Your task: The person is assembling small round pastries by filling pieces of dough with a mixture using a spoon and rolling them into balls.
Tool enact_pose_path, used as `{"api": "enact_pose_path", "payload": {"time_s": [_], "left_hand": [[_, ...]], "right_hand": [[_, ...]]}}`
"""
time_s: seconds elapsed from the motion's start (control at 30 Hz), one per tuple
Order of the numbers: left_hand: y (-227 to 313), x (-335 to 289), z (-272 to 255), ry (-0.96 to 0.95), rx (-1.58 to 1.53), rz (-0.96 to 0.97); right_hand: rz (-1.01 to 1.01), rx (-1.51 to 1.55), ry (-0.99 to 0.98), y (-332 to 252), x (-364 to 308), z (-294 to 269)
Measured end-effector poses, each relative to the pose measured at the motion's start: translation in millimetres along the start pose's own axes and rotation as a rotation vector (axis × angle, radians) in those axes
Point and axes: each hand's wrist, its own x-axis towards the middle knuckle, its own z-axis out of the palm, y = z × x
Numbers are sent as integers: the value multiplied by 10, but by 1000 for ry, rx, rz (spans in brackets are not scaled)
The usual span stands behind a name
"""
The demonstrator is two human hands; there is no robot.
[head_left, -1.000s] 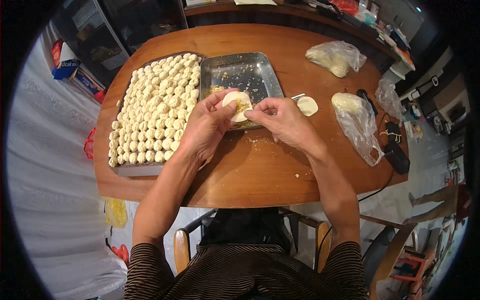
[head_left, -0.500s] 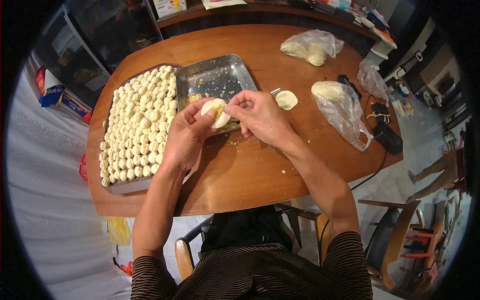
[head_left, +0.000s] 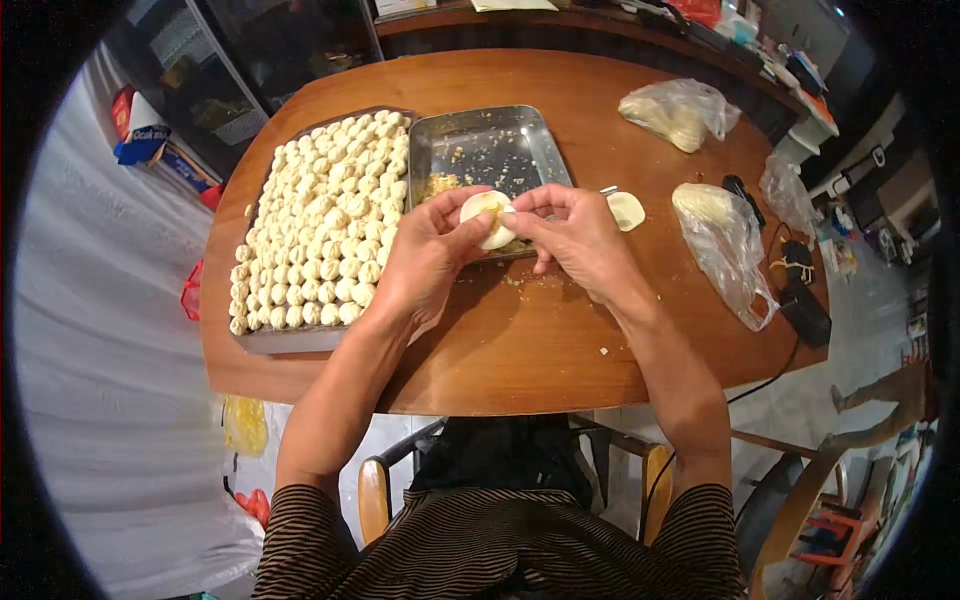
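Note:
A round white dough wrapper [head_left: 484, 207] with yellowish filling in its middle is held up over the near edge of a metal tray. My left hand [head_left: 428, 252] cups it from the left, thumb resting by the filling. From the other side my right hand [head_left: 580, 238] pinches the wrapper's edge between thumb and fingers. Inside the metal tray [head_left: 520, 165] lie crumbs and a heap of crumbly filling [head_left: 437, 184]. Another flat dough wrapper [head_left: 627, 211] rests on the table to the right, beside a thin light handle [head_left: 609, 189].
Rows of small pleated buns [head_left: 322, 215] fill a large tray [head_left: 285, 343] on the left. Two plastic bags with dough [head_left: 680, 125] [head_left: 703, 203] lie at the right. A black power adapter [head_left: 803, 314] with a cable sits by the table's right edge. Crumbs dot the wooden table [head_left: 520, 365].
My right fingers have closed in on the wrapper, and its edge is now drawn up more around the filling. The whole view has shifted, so the table appears farther right.

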Motion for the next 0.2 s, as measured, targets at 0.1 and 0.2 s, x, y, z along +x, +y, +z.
{"api": "enact_pose_path", "payload": {"time_s": [0.1, 0.2], "left_hand": [[-4, -7, 9, 9, -40, -1], [8, -18, -4, 9, -76, -16]], "right_hand": [[3, 29, -3, 24, 5, 19], [33, -17, -18, -2, 2, 14]]}}
